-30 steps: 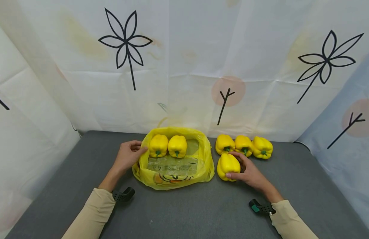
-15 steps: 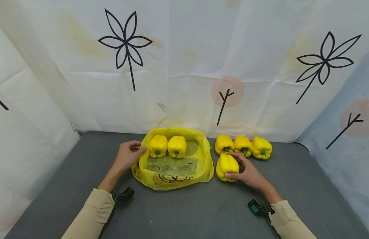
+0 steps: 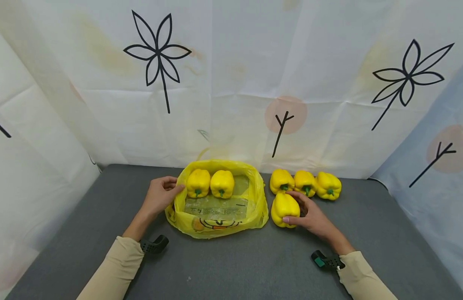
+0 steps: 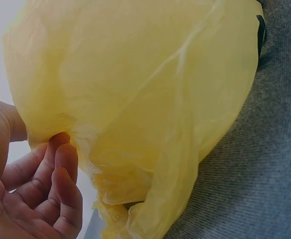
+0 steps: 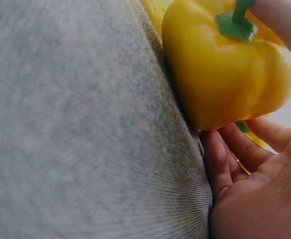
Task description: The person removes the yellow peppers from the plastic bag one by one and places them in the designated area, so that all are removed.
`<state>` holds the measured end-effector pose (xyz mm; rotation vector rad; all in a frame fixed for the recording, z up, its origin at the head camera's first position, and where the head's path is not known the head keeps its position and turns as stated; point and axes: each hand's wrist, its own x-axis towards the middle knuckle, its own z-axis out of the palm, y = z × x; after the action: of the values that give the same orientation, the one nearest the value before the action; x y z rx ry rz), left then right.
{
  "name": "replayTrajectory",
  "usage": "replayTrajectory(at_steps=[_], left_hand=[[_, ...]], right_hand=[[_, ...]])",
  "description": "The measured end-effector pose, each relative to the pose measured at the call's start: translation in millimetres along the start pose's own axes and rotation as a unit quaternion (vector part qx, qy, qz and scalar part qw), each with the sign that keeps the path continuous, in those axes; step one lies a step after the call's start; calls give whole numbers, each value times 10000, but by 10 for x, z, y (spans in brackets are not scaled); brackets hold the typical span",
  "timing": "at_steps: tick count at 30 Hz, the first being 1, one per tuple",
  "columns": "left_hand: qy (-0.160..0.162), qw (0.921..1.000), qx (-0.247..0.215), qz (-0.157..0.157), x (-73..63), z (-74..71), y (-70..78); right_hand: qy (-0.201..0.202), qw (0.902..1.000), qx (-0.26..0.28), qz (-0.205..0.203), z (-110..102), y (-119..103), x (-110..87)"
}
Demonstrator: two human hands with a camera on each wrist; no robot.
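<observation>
A yellow plastic bag [image 3: 216, 231] lies open on the dark grey table, with two yellow bell peppers [image 3: 198, 183] side by side against its back left inside. My left hand [image 3: 161, 196] pinches the bag's left rim between thumb and fingers; in the left wrist view the thin plastic [image 4: 125, 74] bunches at the fingertips. Right of the bag, my right hand [image 3: 310, 214] grips another bell pepper [image 3: 285, 209], thumb at the near side and fingers round the far right. In the right wrist view this bell pepper [image 5: 225, 69] shows its green stem and appears to rest on the table.
Three more yellow bell peppers [image 3: 305, 182] stand in a row behind the gripped one, near the back edge. The grey table [image 3: 223, 266] stretches in front of the bag. A white cloth [image 3: 231, 133] with drawn plants hangs right behind the table.
</observation>
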<state>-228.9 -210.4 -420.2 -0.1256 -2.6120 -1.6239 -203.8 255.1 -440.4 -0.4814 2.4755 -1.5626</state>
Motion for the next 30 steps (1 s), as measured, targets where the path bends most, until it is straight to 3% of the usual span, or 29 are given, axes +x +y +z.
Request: replayTrajectory(at_steps=[12,30], left_hand=[[28,9998,170,67,3,-16,33],[-23,10000,64,-42,-2,-10,20]], right_hand=[[-1,9999,112,-14,-19,-39,1],[111,9985,453,-299,-85,-108,-20]])
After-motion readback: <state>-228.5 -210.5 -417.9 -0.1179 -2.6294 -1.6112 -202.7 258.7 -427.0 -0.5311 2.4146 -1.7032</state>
